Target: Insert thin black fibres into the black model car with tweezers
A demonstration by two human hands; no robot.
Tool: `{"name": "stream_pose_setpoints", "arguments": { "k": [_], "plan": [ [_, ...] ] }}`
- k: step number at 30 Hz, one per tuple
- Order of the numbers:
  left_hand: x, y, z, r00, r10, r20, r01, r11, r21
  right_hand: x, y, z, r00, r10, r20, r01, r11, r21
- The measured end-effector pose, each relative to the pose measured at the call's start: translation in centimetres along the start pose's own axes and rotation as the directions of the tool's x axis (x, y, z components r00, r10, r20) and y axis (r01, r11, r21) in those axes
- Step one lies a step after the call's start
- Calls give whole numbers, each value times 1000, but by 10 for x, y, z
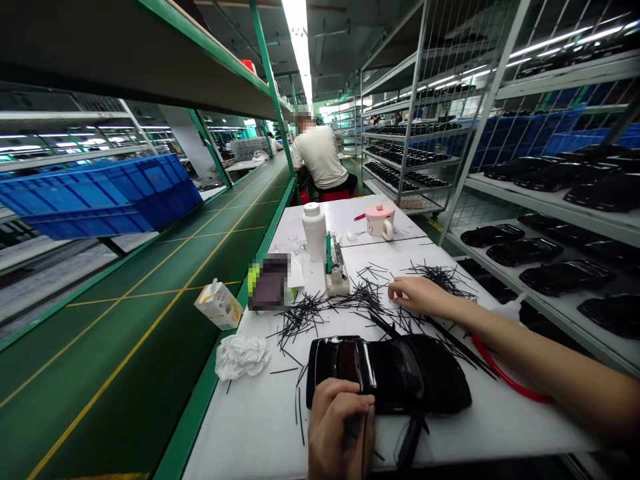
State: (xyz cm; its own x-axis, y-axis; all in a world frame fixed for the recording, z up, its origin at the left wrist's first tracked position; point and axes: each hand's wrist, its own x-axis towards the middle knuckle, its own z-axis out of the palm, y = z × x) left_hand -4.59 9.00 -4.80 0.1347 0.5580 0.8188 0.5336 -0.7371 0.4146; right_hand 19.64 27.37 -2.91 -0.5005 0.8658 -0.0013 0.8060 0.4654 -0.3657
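Note:
A glossy black toy car (440,373) lies across the white tabletop, its doors standing out on both sides. At its near side is my left hand (340,427), fingers curled and closed; a thin black strip (365,433) seems to run down from the fingertips. My right hand (417,295) is farther off, over loose black strips (370,293), with fingers bent together. Whatever the right fingertips may hold is too small to make out. More thin strips (303,317) are scattered left of it.
A white bottle (313,233), a pink-lidded mug (380,220), a drink carton (219,305) and crumpled tissue (243,357) stand around. A green conveyor belt (165,300) runs along the left. Racks of black car bodies (525,250) line the right. A person (320,157) sits ahead.

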Motion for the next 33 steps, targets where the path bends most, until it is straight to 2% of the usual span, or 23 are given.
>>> {"name": "stream_pose_setpoints", "arguments": {
  "k": [11, 26, 33],
  "plan": [
    [-4, 2, 4, 997, -22, -77, 22, 1000, -9, 4, 3, 12, 998, 42, 46, -46, 994, 104],
    [-3, 4, 4, 998, -32, -57, 31, 999, -16, -3, 11, 12, 994, 86, -71, -71, 979, 191],
    [-2, 4, 3, 999, -36, -33, 35, 999, -18, -8, 8, 6, 995, 58, -77, -36, 964, 264]
  ]
}}
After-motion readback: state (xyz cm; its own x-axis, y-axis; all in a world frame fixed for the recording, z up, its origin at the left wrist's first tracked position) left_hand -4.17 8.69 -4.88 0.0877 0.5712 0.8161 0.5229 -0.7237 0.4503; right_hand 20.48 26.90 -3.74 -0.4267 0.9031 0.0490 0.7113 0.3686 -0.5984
